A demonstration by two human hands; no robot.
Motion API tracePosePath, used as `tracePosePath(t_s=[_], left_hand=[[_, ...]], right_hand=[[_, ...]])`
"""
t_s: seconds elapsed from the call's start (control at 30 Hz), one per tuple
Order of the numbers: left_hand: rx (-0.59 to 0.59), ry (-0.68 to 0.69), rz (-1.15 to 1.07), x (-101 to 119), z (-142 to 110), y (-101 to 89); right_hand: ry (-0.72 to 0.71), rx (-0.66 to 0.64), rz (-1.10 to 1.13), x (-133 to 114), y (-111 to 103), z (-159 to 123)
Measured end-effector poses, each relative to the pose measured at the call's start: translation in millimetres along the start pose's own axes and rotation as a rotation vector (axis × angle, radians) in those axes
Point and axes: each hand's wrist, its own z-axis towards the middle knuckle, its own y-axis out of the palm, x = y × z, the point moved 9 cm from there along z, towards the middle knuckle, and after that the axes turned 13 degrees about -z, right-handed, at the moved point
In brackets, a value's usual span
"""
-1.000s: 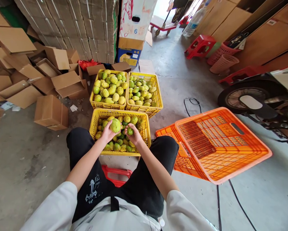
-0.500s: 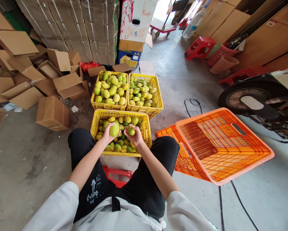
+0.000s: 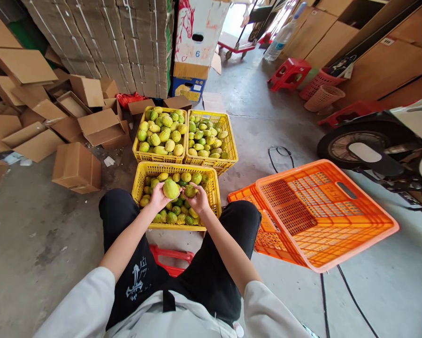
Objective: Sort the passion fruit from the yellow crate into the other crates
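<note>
Large yellow-green fruit (image 3: 171, 189) in the left hand (image 3: 157, 198), over the fruit-filled near yellow crate (image 3: 175, 227). Fingers cupped around it, part-way open, bent to its round side, upper face left bare. Smaller dark-green fruit (image 3: 190, 191) in the right hand (image 3: 199, 201), fingers curled more tightly about it. Hands side by side, just apart, held in front of the knees (image 3: 117, 204), with forearms (image 3: 131, 237) stretched forward and slanting inward, elbows slightly bent.
</note>
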Motion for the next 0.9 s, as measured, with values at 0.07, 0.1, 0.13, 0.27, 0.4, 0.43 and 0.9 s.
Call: tracePosePath(t_s=[0.07,0.1,0.13,0.27,0.4,0.43,0.9], left_hand=[[0.028,0.021,0.036,1.0,0.2,-1.8],[0.036,0.031,0.054,2.1,0.3,-2.8],[0.039,0.041,0.068,3.7,0.3,-4.1],[-0.011,0.082,0.106,15.6,0.2,-9.6],[-0.039,0.090,0.139,29.8,-3.7,-20.8],[-0.021,0.086,0.146,33.0,-5.6,-25.2],[0.154,0.132,0.064,71.5,-51.4,-70.4]], right_hand=[[0.033,-0.042,0.015,2.9,3.0,1.2],[0.037,-0.068,0.013,3.1,5.4,1.3],[0.032,-0.093,0.006,2.5,8.1,1.1],[0.010,-0.123,-0.032,-0.1,15.2,-1.0],[0.022,-0.031,0.002,-1.0,9.7,-2.6],[0.027,-0.005,0.017,-1.3,7.5,-3.1],[0.087,-0.148,-0.048,0.0,30.5,-14.8]])
